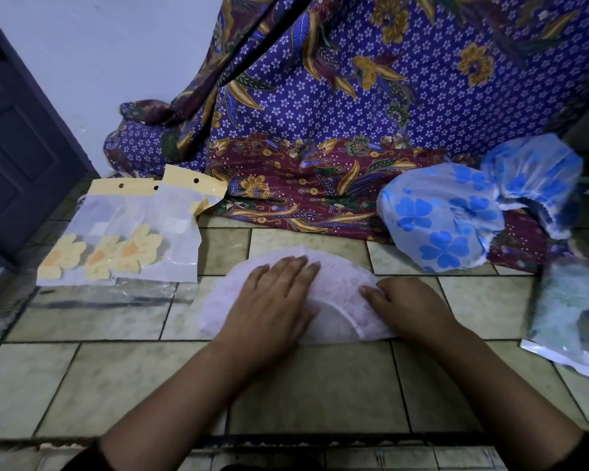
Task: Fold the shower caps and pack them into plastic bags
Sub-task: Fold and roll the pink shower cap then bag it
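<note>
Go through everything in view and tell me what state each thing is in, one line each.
Pink shower cap: folded in half, flat on the tiles under both hands.
Left hand: fingers straight, pressing on the cap.
Right hand: flat, pressing the cap's right side.
Blue flowered caps: unfolded, puffy, not bagged.
Plastic bags: flat, overlapping, left of the cap.
Green cap: bunched at a clear bag; inside or not, unclear.

Light: dim, bluish
Shadows: soft
Glare: shine on plastic bag (116, 295)
Edges: bent, blurry at right
</note>
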